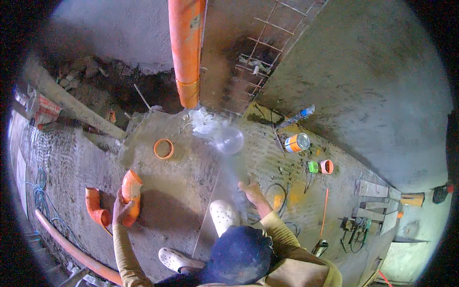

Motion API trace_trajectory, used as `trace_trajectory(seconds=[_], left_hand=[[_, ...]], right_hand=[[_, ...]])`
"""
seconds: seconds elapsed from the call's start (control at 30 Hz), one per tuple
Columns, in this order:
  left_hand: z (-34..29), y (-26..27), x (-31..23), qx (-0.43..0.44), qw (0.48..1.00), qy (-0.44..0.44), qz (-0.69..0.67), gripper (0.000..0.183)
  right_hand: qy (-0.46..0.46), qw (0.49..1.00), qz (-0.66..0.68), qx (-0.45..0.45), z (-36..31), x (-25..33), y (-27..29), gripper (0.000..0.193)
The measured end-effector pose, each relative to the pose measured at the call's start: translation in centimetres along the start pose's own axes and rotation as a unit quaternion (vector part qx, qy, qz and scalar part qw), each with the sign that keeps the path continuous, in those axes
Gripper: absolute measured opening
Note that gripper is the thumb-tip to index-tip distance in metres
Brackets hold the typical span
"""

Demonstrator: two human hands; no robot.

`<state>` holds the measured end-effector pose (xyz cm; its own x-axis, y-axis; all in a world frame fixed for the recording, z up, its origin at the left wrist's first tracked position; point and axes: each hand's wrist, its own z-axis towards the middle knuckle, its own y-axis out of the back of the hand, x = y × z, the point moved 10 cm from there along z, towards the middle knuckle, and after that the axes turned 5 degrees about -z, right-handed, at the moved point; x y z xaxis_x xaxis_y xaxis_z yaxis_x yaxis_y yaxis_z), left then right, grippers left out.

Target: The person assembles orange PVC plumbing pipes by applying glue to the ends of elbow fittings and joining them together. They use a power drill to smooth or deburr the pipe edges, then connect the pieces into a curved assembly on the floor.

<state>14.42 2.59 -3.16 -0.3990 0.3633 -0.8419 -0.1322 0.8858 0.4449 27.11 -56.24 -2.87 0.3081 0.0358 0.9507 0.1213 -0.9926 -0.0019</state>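
Observation:
My left hand (124,206) is wrapped round an orange pipe elbow (132,184), held upright above the floor. Beside it lies another orange pipe elbow (97,208). My right hand (253,192) has its fingers curled round something smeared by motion. From it a pale streak leads to a blurred, translucent round shape (228,140); what this is I cannot make out. A short orange pipe collar (163,142) stands on the concrete, left of that shape. Beyond, a long orange pipe (187,52) comes down toward crumpled white material (204,123).
To the right stand a paint-type can (297,142), a green lid or cup (313,167) and an orange pipe piece (327,166). A cable (282,197) loops near my right arm. White clogs (223,217) are on my feet. A wooden beam (79,103) and broken ground lie far left.

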Motion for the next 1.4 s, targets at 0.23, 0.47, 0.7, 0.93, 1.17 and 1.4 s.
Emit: trace_trajectory(seconds=[0.23, 0.47, 0.7, 0.93, 1.17, 1.4], left_hand=[[-1.7, 0.6, -5.6, -0.022, 0.961, 0.104, 0.256, 0.088], [-2.1, -0.5, -7.5, -0.041, 0.988, 0.016, -0.146, 0.067], [1.1, -3.2, -5.7, 0.103, 0.978, 0.062, -0.172, 0.064], [1.2, -4.1, -8.1, 0.124, 0.970, 0.091, -0.186, 0.062], [0.3, -5.8, -9.4, 0.153, 0.947, 0.146, -0.244, 0.062], [1.9, -6.9, -9.7, 0.181, 0.963, 0.068, -0.186, 0.064]], right_hand=[[-0.137, 0.988, 0.074, -0.022, -1.6, -2.1, 3.9, 0.054], [-0.238, 0.896, 0.373, -0.035, -5.4, 1.7, 3.1, 0.057], [-0.174, 0.960, 0.211, -0.061, -1.0, -1.4, 10.5, 0.084], [-0.172, 0.966, 0.191, 0.010, -1.8, -2.3, 11.6, 0.081], [-0.291, 0.948, 0.124, -0.043, -4.1, -1.3, 12.9, 0.050], [-0.109, 0.844, -0.517, -0.091, -0.3, 2.3, 18.4, 0.074]])
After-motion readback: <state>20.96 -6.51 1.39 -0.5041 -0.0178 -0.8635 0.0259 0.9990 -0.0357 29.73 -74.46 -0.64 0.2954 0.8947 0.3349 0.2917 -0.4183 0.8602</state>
